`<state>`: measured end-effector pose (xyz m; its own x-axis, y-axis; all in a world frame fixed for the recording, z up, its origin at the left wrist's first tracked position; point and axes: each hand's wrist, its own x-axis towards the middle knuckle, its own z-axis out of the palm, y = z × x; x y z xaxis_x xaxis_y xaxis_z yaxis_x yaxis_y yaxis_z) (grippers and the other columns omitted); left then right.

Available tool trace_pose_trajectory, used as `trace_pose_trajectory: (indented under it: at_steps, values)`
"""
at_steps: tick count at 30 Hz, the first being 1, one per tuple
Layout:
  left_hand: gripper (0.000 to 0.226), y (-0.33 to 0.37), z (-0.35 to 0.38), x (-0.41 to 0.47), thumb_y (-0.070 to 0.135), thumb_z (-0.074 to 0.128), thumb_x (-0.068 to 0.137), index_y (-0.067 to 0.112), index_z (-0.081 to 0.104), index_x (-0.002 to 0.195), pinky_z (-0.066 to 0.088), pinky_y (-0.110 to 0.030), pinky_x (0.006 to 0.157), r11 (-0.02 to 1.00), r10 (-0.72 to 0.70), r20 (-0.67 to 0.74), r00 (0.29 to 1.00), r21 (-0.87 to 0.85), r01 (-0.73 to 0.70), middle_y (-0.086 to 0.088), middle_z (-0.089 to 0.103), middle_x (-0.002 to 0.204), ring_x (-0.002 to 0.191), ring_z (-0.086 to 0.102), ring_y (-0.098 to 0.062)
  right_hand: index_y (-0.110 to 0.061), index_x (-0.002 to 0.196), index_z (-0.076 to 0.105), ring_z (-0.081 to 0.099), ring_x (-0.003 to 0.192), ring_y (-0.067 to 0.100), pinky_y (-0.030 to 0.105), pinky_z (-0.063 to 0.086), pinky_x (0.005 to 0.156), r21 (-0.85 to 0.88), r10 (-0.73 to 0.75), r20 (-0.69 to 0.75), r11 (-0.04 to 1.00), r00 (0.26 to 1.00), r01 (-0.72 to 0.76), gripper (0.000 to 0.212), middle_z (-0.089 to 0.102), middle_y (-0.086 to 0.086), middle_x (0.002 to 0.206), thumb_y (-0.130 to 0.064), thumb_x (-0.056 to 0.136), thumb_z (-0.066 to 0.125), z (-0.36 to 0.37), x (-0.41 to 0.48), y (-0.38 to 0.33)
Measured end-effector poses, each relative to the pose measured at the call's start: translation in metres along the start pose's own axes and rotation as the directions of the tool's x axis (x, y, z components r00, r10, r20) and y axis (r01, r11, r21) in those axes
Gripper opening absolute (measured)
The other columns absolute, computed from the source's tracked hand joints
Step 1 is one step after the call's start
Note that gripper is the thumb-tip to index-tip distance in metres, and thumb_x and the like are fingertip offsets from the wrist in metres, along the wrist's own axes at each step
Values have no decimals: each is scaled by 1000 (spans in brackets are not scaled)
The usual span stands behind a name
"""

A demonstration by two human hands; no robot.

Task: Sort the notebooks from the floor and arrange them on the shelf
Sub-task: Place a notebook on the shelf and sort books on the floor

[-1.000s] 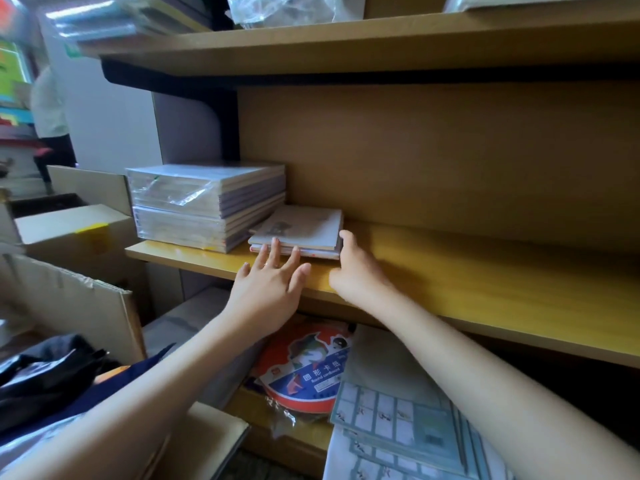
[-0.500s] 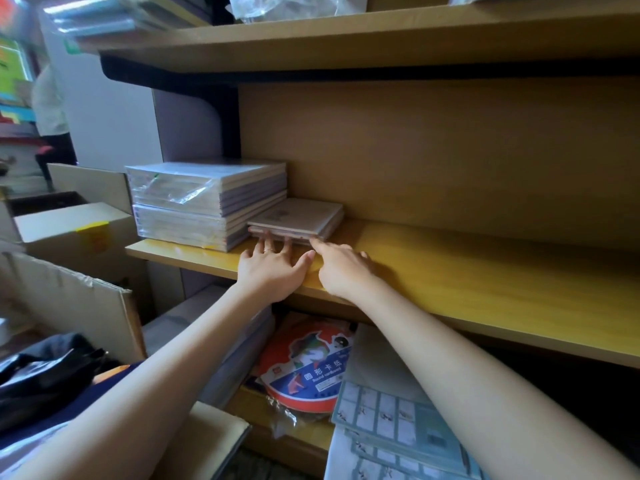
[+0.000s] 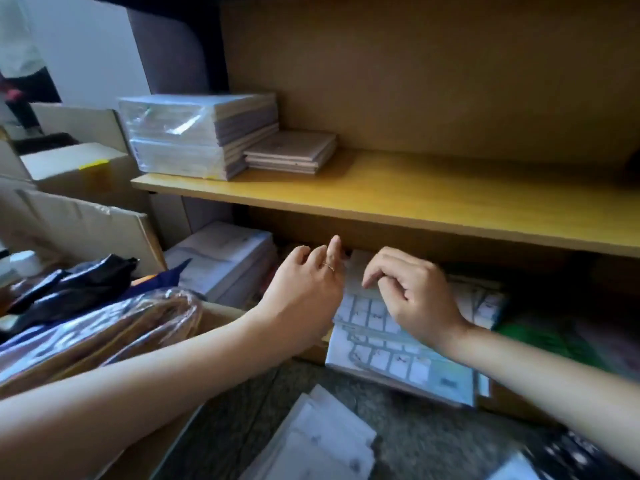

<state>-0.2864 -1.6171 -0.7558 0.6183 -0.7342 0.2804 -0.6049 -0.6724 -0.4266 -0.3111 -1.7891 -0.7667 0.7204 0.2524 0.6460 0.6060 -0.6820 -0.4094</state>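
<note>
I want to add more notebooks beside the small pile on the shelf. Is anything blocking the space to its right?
Nothing visible does. The shelf is bare to the right of the small notebook pile, which sits against the wrapped stack. Both the left hand and right hand are empty, below the shelf edge.

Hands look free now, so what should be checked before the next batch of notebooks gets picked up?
1. Left hand empty: ok.
2. Right hand empty: ok.
3. Small notebook stack lying flat on the shelf, beside the wrapped bundle: ok.
4. Free shelf space to the right of the stack: ok.
5. More notebooks on the floor within reach: ok, though blurred.
6. Whether those match the kind already shelved: cannot tell.
</note>
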Motion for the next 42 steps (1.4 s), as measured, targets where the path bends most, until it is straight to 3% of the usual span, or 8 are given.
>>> trace_pose_trajectory:
  at_steps: [7, 13, 17, 22, 28, 34, 38, 42]
  values:
    - [31, 41, 2, -64, 30, 40, 94, 27, 50, 124, 46, -32, 81, 910, 375, 436, 818, -339, -237, 1, 56, 123, 110, 58, -23, -25, 55, 60, 58, 53, 11, 28, 44, 55, 188, 554, 216, 785, 804, -591, 31, 61, -7, 54, -6, 73, 43, 15, -136, -8]
    - [74, 118, 71, -148, 37, 59, 88, 15, 18, 146, 30, -29, 106, 714, 149, 859, 490, -436, 548, -12, 16, 148, 137, 25, -30, -14, 78, 55, 55, 41, 6, 18, 45, 39, 104, 783, 606, 101, 144, -989, 31, 62, 5, 67, 6, 91, 35, 53, -205, -10]
    - [98, 138, 87, -196, 45, 61, 84, 12, -6, 147, 9, -34, 115, 670, -86, 890, 448, -281, 687, -15, -10, 153, 144, -5, -32, -14, 83, 52, 57, 45, 8, 20, 49, 43, 59, 670, 740, -160, -64, -985, 17, 60, 8, 72, -2, 94, 46, 72, -226, -22]
    - [113, 129, 95, -210, 53, 67, 77, 13, -12, 147, 5, -39, 115, 680, -124, 870, 477, -275, 680, -16, -12, 153, 143, -10, -33, -13, 99, 57, 58, 75, 16, 29, 50, 69, 53, 528, 845, -235, -82, -971, 10, 61, 11, 97, -9, 90, 58, 95, -228, -36]
    - [119, 126, 103, -202, 45, 80, 64, 20, -1, 148, 9, -41, 113, 562, -237, 836, 495, -298, 771, -10, -1, 153, 142, 1, -31, -19, 94, 57, 51, 69, 9, 19, 42, 60, 68, 431, 902, -141, 0, -988, 22, 57, 2, 82, 2, 90, 49, 111, -229, -54]
    - [117, 115, 113, -182, 29, 89, 54, 18, 15, 144, 21, -42, 112, 320, -341, 878, 336, -227, 920, -14, 26, 145, 136, 22, -34, -14, 125, 47, 55, 85, 7, 18, 46, 64, 109, 385, 920, -74, 72, -991, 48, 59, 9, 121, 13, 85, 47, 107, -244, -49]
    - [108, 115, 107, -169, 28, 85, 60, 17, 16, 143, 21, -40, 113, 371, -296, 920, 257, -137, 919, -15, 23, 143, 135, 21, -33, -21, 122, 49, 54, 90, 12, 21, 46, 66, 120, 317, 947, -205, 50, -971, 60, 61, -4, 118, 4, 67, 55, 99, -250, -48]
    - [65, 115, 94, -165, 15, 75, 76, 8, 35, 127, 35, -17, 79, 280, -212, 837, 504, -443, 852, -10, 45, 123, 107, 44, -18, -23, 125, 48, 56, 98, 19, 27, 47, 71, 148, 306, 950, -300, 52, -942, 71, 61, -6, 125, 0, 57, 51, 87, -264, -48]
